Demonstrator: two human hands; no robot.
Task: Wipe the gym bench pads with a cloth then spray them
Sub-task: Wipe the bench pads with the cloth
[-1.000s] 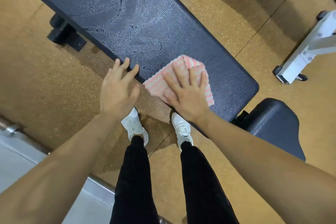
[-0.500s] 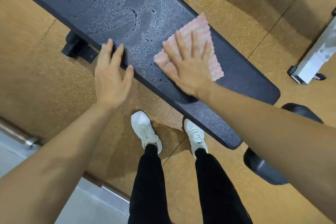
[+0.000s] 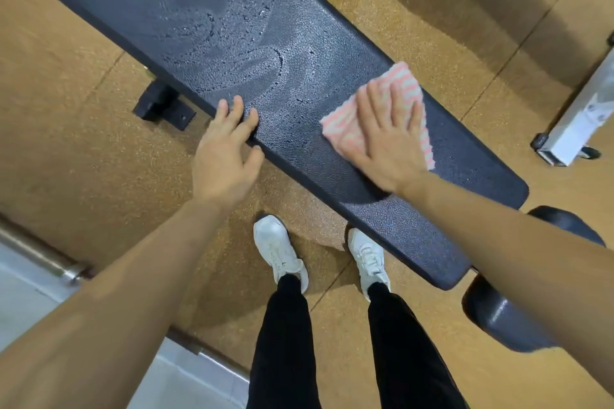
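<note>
1. The right hand [image 3: 387, 143] lies flat with its fingers spread and presses the pink-striped cloth [image 3: 403, 78] onto the worktop [image 3: 139, 3], the gym bench's long dark pad. An open palm loads the whole cloth, which suits broad strokes.
2. The cloth sits toward the pad's 4 o'clock end, near its far edge.
3. The left hand [image 3: 222, 156] holds nothing. Its fingers are straight and loosely apart, with the tips on the pad's near edge at 9 o'clock from the cloth, probably as a brace while leaning over.
4. Beaded wet swirls [image 3: 239, 53] cover the pad's middle, at 10 o'clock from the cloth. Wiping looks to be in progress, and no spray bottle is in view.
5. A second pad [image 3: 491, 319] lies at 5 o'clock, partly hidden by the right forearm. I cannot tell whether it has been wiped.
6. The floor [image 3: 66, 109] is speckled tan with seams.
7. A black bench foot [image 3: 162, 106] sits at 9 o'clock, a white frame [image 3: 578, 123] at 3 o'clock and a metal rail [image 3: 36, 256] at 8 o'clock.
</note>
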